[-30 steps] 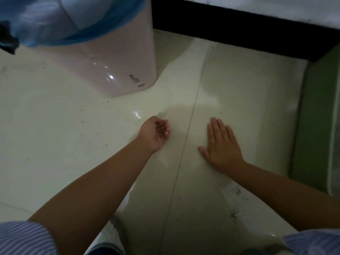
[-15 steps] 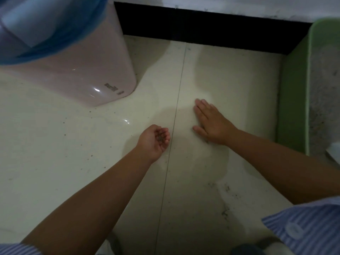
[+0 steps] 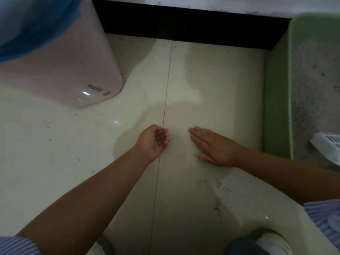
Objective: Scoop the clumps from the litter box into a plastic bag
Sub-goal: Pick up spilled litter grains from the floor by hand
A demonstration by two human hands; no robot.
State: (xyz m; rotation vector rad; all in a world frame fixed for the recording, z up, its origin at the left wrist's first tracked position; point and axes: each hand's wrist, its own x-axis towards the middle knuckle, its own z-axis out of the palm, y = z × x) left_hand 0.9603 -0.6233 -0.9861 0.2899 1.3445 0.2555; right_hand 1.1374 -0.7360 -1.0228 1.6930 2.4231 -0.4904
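Dark lettering on the pink bin point(image 3: 60, 74) was too blurred to read. The left hand point(image 3: 153, 141) lay palm-up, fingers cupped around dark granules point(image 3: 159, 137). The right hand point(image 3: 215, 147) pressed flat on the floor point(image 3: 202, 89), fingers straight. The green litter box point(image 3: 277, 100) stood at right, a white scoop point(image 3: 327, 146) inside.

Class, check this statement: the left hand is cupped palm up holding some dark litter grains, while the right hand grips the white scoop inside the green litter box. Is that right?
Not quite. The head view shows the right hand lying flat on the floor tiles, fingers straight, gripping nothing. The white scoop lies untouched in the green litter box. The left hand is indeed cupped around dark litter grains.
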